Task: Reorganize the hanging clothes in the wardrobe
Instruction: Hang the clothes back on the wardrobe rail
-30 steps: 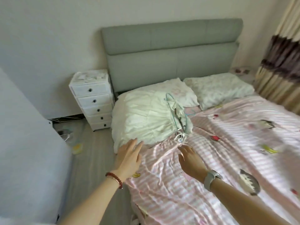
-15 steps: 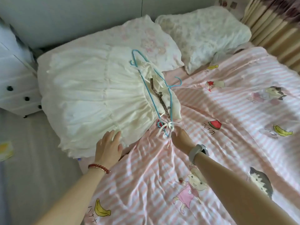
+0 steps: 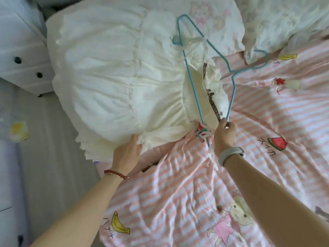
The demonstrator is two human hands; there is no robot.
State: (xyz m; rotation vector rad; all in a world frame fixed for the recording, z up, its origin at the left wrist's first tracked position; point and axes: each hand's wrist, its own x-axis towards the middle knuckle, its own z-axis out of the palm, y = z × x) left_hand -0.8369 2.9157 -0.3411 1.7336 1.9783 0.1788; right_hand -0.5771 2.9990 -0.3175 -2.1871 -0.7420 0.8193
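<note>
Right hand (image 3: 224, 135): fingers curled, thumb and forefinger pinched on the lower corner of the blue wire hanger (image 3: 195, 90), where its two long sides meet beside a white tie knot (image 3: 204, 132). Grey watch band on that wrist.

Left hand (image 3: 127, 155): fingers mostly tucked under the hem, palm against the cloth. Whether they grip or only press, cannot tell. Red bead bracelet on that wrist.

Between the hands: cream dress (image 3: 114, 82), tiered and gathered, lying flat on the bed with its top on the hanger and its skirt spread toward the bed's edge. Hanger hook (image 3: 258, 57) points toward the pillow (image 3: 284, 24). A thin brown patterned strap (image 3: 211, 100) runs down the bodice.

Under it: pink striped quilt (image 3: 195, 202) with cartoon prints. White drawer unit (image 3: 21, 56) beside the bed.

Handling, judged: dress looks light, soft, bulky, no stiffness; it will sag and slide off thin wire if tipped. Wire likely springy and slick. Best hold seems the hook or neck, with the other hand gathering the skirt. Loose ties could snag.
</note>
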